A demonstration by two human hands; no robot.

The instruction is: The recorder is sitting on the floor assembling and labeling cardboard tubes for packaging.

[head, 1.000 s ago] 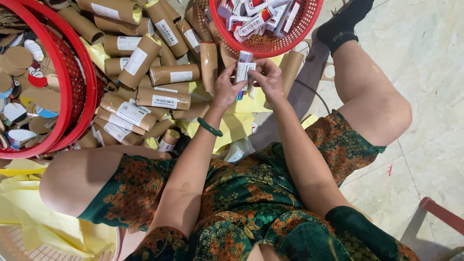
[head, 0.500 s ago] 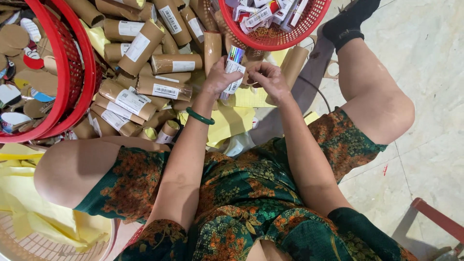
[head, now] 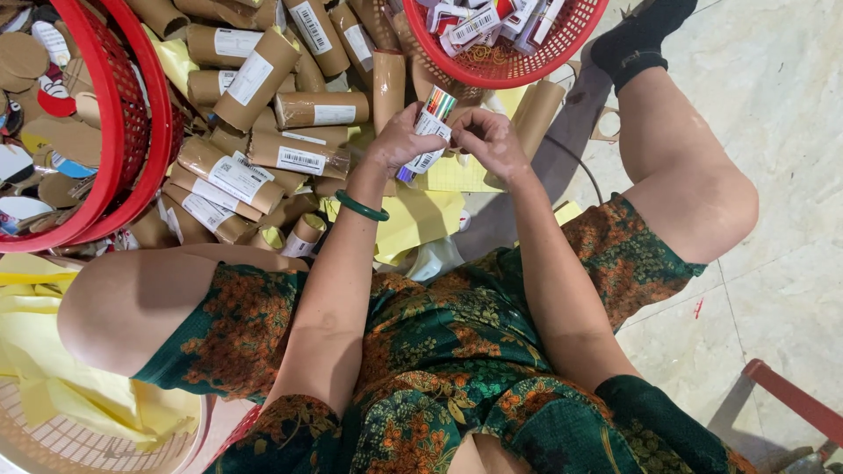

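Observation:
Both my hands meet in front of me around a small bundle of flat white packets (head: pixel 430 130) with coloured ends. My left hand (head: pixel 397 140), a green bangle on its wrist, grips the bundle from the left. My right hand (head: pixel 487 139) pinches its right side, fingers curled. Just beyond the hands stands a red mesh basket (head: pixel 562 48) filled with more of the same packets. Brown cardboard tubes (head: pixel 303 158) with white stickers lie piled on the floor to the left of my hands.
A large red mesh basket (head: pixel 123 132) with cardboard discs stands at far left. Yellow sheets (head: pixel 413 219) lie under my hands and at lower left, over a pale basket (head: pixel 79 443). My bare knees spread to both sides. Pale tiled floor extends right; a red chair leg (head: pixel 795 395) shows at lower right.
The view has shifted so hands and baskets sit a little higher. My hands stay together on the packet bundle, turning it slightly; its coloured end now points up.

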